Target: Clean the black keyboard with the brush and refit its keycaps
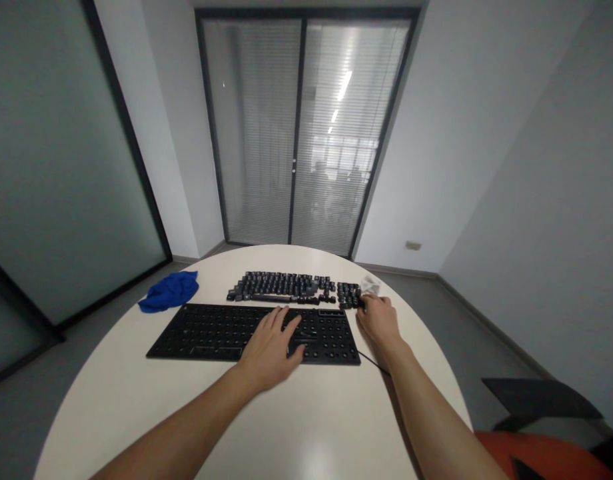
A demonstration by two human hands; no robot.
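A black keyboard base (206,331), its keycaps off, lies across the table in front of me. My left hand (272,345) rests on its right half with the fingers spread. Beyond the base, loose black keycaps (279,285) are laid out in keyboard order. A smaller block of number-pad keycaps (347,293) sits to their right. At that block's right edge, my right hand (380,321) has its fingertips pinched together on or beside a dark keycap. The fingers partly hide what is between them.
A crumpled blue cloth (169,291) lies at the table's left edge. Crumpled white tissue (370,285) sits just past my right hand. A black cable (374,362) runs from the base under my right forearm. An orange chair (541,453) stands at the lower right of the round white table (306,413).
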